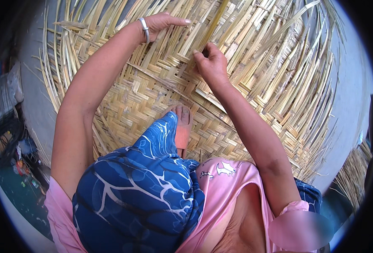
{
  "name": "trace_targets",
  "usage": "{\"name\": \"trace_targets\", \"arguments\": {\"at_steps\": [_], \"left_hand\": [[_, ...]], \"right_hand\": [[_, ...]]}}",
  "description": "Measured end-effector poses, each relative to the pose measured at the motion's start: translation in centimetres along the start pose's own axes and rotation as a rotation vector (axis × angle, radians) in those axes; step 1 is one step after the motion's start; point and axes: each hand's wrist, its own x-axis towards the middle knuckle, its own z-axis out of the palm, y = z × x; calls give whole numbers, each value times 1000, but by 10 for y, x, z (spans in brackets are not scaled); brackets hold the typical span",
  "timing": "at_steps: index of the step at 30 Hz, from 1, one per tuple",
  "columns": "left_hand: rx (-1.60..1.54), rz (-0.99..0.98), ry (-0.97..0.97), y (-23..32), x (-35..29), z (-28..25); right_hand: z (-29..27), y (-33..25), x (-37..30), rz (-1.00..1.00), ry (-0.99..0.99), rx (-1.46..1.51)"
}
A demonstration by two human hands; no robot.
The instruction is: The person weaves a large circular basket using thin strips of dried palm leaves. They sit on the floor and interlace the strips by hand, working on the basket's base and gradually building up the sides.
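Observation:
A large mat [131, 90] of flat, straw-coloured reed strips lies on the floor, woven in a slanting pattern. Its long strip ends fan out loose at the far side and both edges. My right hand [211, 65] is closed, thumb against the bent fingers, on a darker yellow-green reed strip [217, 20] that runs away toward the far edge. Farther left, my left hand [159, 26] rests among the loose strips with its thumb stretched out to the right. The other fingers of that hand are partly hidden, and I see nothing gripped in it.
My foot in an orange sandal [182, 135] stands on the woven part. Grey floor [351, 114] borders the mat. A bundle of dry stalks [355, 173] lies at the right. Dark cables [9, 145] and assorted items clutter the left edge.

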Motion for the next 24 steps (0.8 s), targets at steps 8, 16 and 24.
{"name": "trace_targets", "arguments": {"at_steps": [8, 16, 24], "left_hand": [[95, -14, -44, 3, 2, 6], [80, -30, -71, 4, -1, 13], [-45, 12, -142, -10, -1, 6]], "right_hand": [[-2, -4, 0, -26, -56, -64], [-1, -8, -2, 44, -63, 5], [9, -12, 5, -134, -24, -497]]}}
